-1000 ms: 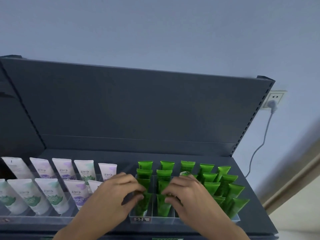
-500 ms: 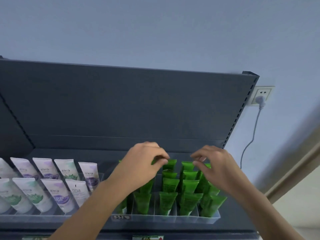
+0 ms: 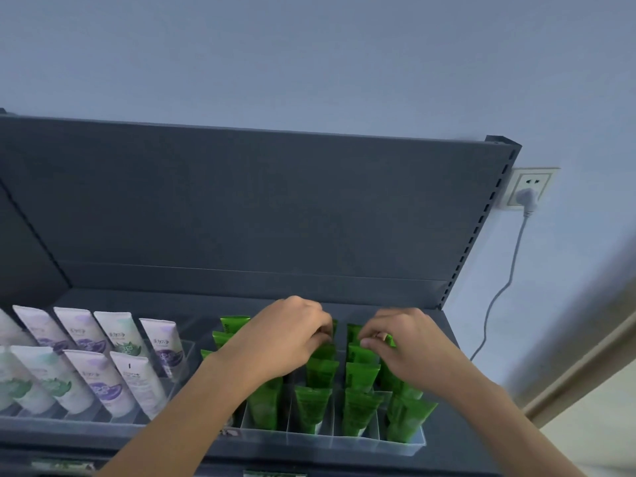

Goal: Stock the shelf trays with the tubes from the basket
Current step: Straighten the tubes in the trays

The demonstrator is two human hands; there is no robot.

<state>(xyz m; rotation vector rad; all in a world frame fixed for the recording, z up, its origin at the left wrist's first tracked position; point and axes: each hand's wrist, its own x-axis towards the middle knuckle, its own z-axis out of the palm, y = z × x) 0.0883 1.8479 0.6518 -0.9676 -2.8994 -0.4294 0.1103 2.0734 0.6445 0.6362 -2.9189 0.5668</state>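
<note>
Several green tubes [image 3: 321, 373] stand in rows inside a clear divided tray [image 3: 344, 442] on the dark shelf. My left hand [image 3: 285, 333] reaches over the tray's back rows, its curled fingertips pinching the top of a green tube there. My right hand [image 3: 402, 342] is beside it to the right, fingers curled and pinching a green tube [image 3: 387, 339] in the back row. The basket is out of view.
A second clear tray [image 3: 69, 423] at left holds several white tubes [image 3: 89, 370] with purple or green prints. The shelf's dark back panel [image 3: 258, 208] rises behind. A wall socket [image 3: 528, 192] with a plugged cable is at right.
Both hands moved from the tray's front rows to its back rows, then lowered onto the rear tubes. The camera view shifted right and up a little.
</note>
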